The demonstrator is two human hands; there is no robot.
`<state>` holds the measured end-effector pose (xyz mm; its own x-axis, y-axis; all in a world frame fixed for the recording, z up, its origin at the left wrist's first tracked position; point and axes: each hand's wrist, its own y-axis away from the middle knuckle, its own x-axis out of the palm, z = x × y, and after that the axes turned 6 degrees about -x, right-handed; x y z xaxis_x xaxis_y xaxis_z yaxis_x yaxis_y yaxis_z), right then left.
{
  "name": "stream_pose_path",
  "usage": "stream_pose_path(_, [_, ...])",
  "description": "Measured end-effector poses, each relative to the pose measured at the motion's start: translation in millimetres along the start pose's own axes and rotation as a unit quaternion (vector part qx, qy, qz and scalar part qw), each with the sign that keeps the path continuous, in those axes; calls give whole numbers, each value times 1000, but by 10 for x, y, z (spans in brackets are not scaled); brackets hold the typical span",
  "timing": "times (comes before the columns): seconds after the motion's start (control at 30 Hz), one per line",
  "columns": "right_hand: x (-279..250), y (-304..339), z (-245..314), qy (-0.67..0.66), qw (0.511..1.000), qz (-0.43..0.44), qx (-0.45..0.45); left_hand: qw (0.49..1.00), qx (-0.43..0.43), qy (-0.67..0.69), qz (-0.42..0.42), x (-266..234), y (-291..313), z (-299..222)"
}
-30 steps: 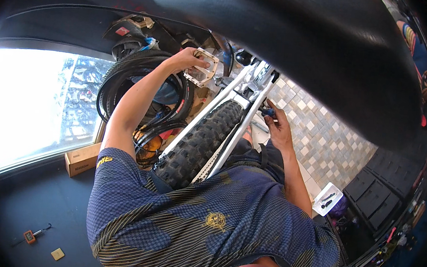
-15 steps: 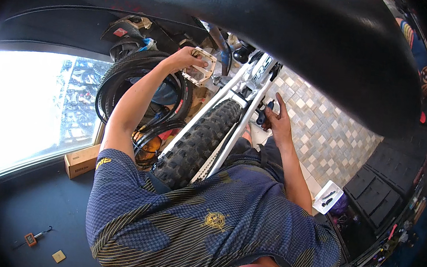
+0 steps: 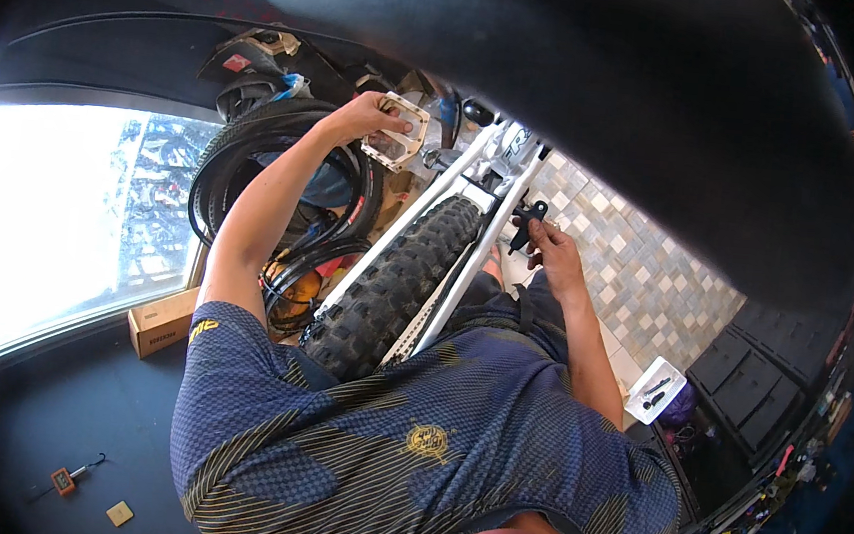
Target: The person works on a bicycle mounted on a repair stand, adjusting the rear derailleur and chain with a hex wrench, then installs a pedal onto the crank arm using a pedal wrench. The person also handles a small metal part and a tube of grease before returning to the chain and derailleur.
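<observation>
Left hand (image 3: 371, 117) closed on pale pedal (image 3: 403, 142), outboard of white frame (image 3: 475, 261); stacked tyres (image 3: 225, 151) crowd that forearm. Right hand (image 3: 558, 260) pinches black tool (image 3: 526, 227) just beside frame's right edge, tiled floor (image 3: 634, 248) spreading beyond. Knobbly tyre (image 3: 385, 289) fills the middle.

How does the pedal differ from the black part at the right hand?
The pedal is pale; the black part is dark. The pedal is a broad, open frame; the black part is slimmer. The pedal is left of the white bike frame; the black part is right. Both are hand-held.
</observation>
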<state>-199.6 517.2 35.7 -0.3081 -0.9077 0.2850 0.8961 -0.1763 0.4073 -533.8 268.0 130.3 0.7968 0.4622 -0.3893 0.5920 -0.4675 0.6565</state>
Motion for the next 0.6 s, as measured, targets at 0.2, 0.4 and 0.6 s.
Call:
stream_pose_path(0.2, [121, 43, 152, -210, 977, -12, 29, 1000, -1, -5, 2, 5, -5, 2])
stream_pose_path(0.4, [25, 46, -92, -122, 991, -30, -40, 1000, 11, -15, 5, 1, -41, -1])
stream_pose_path(0.6, [24, 37, 9, -88, 995, -42, 16, 999, 22, -28, 4, 44, 35, 66])
